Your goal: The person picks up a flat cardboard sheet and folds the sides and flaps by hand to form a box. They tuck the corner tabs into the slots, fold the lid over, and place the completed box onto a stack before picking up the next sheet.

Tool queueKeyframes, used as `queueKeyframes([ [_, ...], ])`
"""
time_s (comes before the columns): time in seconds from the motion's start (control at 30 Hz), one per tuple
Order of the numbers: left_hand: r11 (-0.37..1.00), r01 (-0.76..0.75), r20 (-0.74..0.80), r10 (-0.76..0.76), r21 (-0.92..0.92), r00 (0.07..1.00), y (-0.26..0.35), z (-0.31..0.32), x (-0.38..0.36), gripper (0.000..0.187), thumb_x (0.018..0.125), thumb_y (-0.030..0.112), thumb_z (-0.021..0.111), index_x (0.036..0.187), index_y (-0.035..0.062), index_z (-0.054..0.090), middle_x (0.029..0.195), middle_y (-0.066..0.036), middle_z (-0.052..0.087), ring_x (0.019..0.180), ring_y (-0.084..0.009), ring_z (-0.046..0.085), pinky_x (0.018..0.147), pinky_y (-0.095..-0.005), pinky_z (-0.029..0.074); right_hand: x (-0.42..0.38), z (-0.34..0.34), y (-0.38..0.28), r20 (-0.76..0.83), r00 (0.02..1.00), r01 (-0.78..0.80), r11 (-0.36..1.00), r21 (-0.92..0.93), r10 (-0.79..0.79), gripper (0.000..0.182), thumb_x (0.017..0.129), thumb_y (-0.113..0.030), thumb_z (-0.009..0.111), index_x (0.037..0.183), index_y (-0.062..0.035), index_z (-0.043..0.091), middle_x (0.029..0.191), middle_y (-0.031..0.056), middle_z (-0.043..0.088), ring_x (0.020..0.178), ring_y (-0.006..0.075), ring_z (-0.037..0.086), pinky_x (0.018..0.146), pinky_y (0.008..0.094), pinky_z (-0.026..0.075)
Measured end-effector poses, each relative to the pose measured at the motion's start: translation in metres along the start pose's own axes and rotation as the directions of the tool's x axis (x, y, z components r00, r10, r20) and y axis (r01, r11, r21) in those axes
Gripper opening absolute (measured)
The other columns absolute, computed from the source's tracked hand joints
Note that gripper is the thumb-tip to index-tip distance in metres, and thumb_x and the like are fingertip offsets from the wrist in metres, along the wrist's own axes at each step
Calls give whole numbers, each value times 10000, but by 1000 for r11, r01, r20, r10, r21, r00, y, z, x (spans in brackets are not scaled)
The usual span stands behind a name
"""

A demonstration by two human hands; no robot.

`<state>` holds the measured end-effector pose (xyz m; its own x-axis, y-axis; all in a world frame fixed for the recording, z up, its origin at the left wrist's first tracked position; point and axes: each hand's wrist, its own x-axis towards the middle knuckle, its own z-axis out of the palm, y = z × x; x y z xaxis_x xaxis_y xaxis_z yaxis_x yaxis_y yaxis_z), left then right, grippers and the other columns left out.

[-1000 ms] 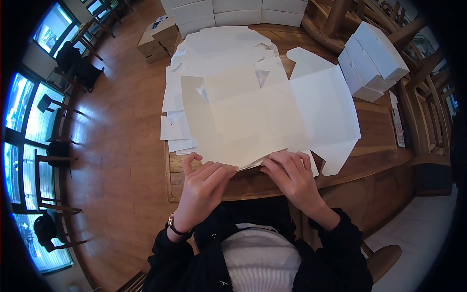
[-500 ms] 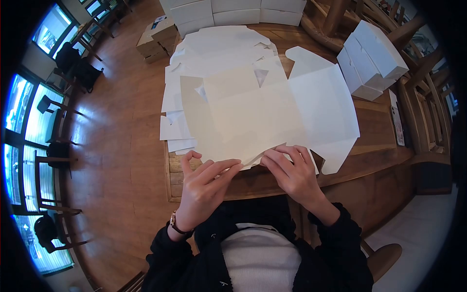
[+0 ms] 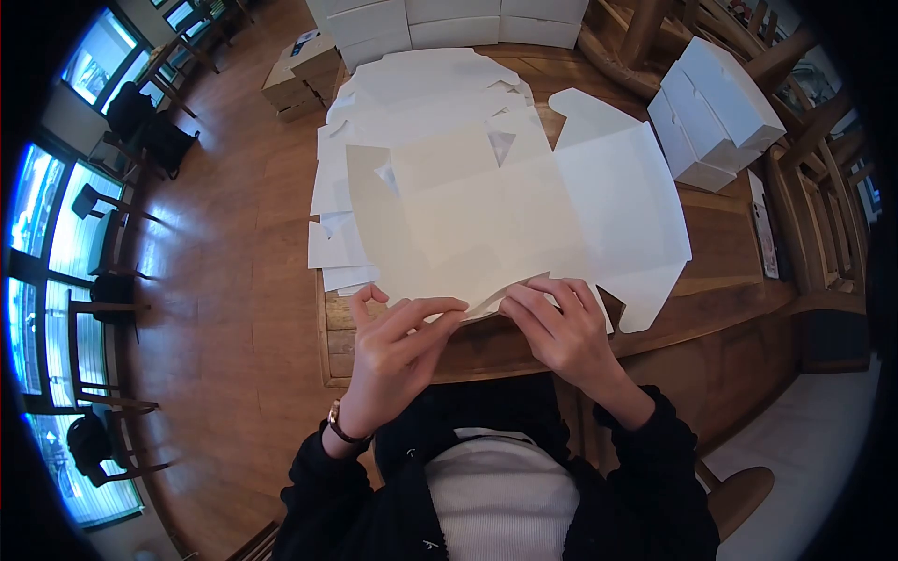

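Observation:
An unfolded white cardboard box blank point(image 3: 486, 220) lies in front of me, its wide right panel flat and its near edge raised between my hands. My left hand point(image 3: 393, 341) pinches that near edge between thumb and fingers, the little finger sticking up. Close by on the right, my right hand point(image 3: 559, 327) is closed on the same edge, thumb below and fingers above. A narrow flap curls up between the two hands. Beneath the blank, a stack of more flat white blanks point(image 3: 426, 84) shows at the back and left.
The wooden table point(image 3: 720, 234) carries folded white boxes point(image 3: 716, 112) at the back right and a row of white boxes point(image 3: 454, 21) at the back. A cardboard carton point(image 3: 301, 75) stands beyond the left corner. Wooden chairs point(image 3: 814, 178) crowd the right side.
Both hands keep hold of the near edge. My left fingertips have shifted very slightly to the right along it; the blank has hardly moved.

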<state>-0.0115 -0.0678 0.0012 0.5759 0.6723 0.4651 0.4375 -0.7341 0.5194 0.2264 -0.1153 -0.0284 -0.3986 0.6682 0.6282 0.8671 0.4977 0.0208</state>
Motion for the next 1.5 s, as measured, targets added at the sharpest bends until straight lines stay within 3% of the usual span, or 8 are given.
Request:
queueKeyframes([
  [0.53,982,-12,-21,16,189,1000,13,20,4,360,768,30,761,1101,165,790,1001,22,636,805,-135,565,938,-428,325,-5,-2,0,-13,999,-41,994,98,42,213,800,-89,738,1003,-26,748,1043,37,673,973,193,654,832,349,494],
  [0.8,995,18,-17,-17,97,1000,12,23,4,238,811,55,803,1044,95,774,817,-8,550,816,-182,554,930,-382,330,-9,-14,-2,-11,986,-156,936,314,168,305,824,-152,778,1115,-70,740,1064,26,676,995,179,646,840,345,476],
  [0.9,995,-18,-27,20,98,999,12,23,4,178,800,66,818,963,85,749,797,-15,535,804,-199,556,937,-389,333,1,-23,-10,16,944,-320,903,287,329,349,834,-186,791,1168,-114,722,1067,-9,675,1029,157,630,913,392,447],
  [1.03,984,-93,-30,98,155,995,14,25,4,148,800,80,821,918,96,734,791,-22,530,790,-207,552,939,-399,338,6,-28,-13,143,974,-191,975,109,175,311,838,-194,765,1146,-167,728,1052,-53,674,1044,131,623,1031,466,377],
  [1.13,953,-181,4,186,242,983,18,26,1,176,800,140,839,942,103,742,840,-9,590,845,-198,604,963,-403,341,3,-26,-10,194,978,-89,994,62,76,290,817,-186,752,1107,-185,748,1050,-63,686,1028,128,638,1072,496,347],
  [1.23,968,-195,17,195,155,981,18,18,3,359,820,279,831,1104,94,712,1096,-48,671,1129,-229,629,1101,-477,327,11,-44,-2,212,976,-58,997,55,45,235,828,-180,724,1061,-196,744,1043,-63,676,1025,120,639,1105,513,346],
  [1.33,965,-83,-11,89,247,996,20,-9,8,652,759,407,869,1310,127,659,1445,-102,580,1431,-323,459,1231,-610,155,13,-64,13,185,983,-21,1000,23,17,165,837,-183,722,1001,-204,721,1045,-65,654,1052,113,637,1142,535,344],
  [1.5,940,75,-124,-34,334,992,-11,-45,8,832,711,343,902,1452,174,563,1642,-111,370,1555,-411,218,1231,-698,-22,-4,-69,53,12,998,56,998,12,-56,264,728,-106,813,950,-221,728,1118,-35,649,1125,186,648,1143,555,399],
])
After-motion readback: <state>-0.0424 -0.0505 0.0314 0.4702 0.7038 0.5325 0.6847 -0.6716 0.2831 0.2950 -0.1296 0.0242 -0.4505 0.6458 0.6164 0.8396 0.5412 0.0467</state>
